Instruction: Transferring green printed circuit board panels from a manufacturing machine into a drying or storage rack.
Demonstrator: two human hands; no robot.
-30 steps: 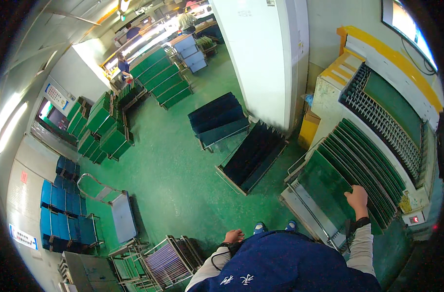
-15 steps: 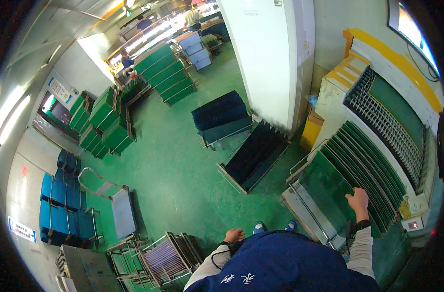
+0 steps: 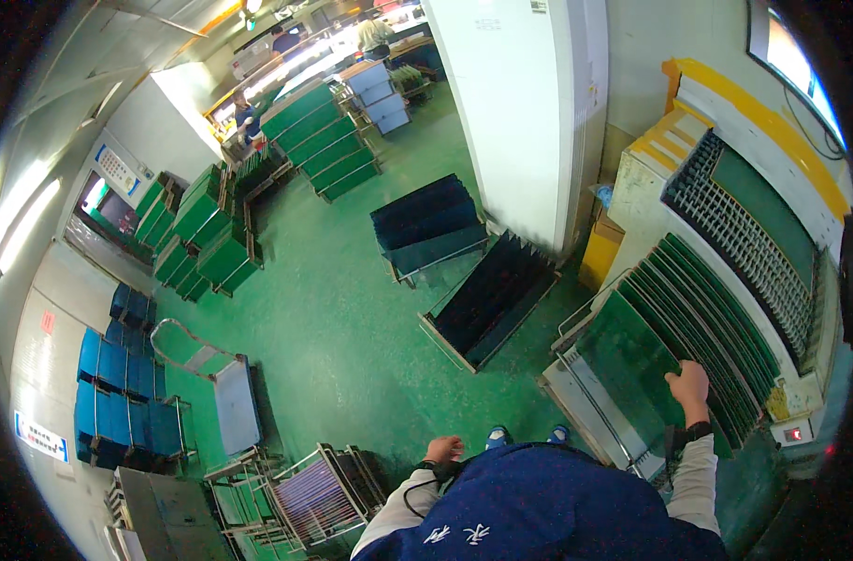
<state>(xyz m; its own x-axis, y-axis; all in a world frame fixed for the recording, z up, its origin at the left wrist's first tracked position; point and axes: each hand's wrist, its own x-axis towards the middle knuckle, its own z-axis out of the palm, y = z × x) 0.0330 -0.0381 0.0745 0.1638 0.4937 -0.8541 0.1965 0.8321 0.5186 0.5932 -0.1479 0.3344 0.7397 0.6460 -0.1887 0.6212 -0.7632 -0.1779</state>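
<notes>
At the front of a metal rack [image 3: 585,397], my right hand [image 3: 688,388] grips the edge of a flat green panel [image 3: 630,346], thumb toward its face. Behind that panel several more green panels [image 3: 702,309] stand on edge, close together. My left hand [image 3: 444,449] hangs beside my waist, fingers loosely curled, with nothing visible in it. It touches no rack.
A conveyor machine with a slatted roller bed [image 3: 749,243] borders the right side. Dark-panel racks [image 3: 492,299] stand ahead by a white column [image 3: 511,103]. On the left are a flat trolley [image 3: 237,409], blue panel stacks [image 3: 127,402] and a purple-panel rack [image 3: 314,500].
My left hand has shifted slightly to the left. My right hand keeps its place at the green panel's edge, and the panel has barely moved.
</notes>
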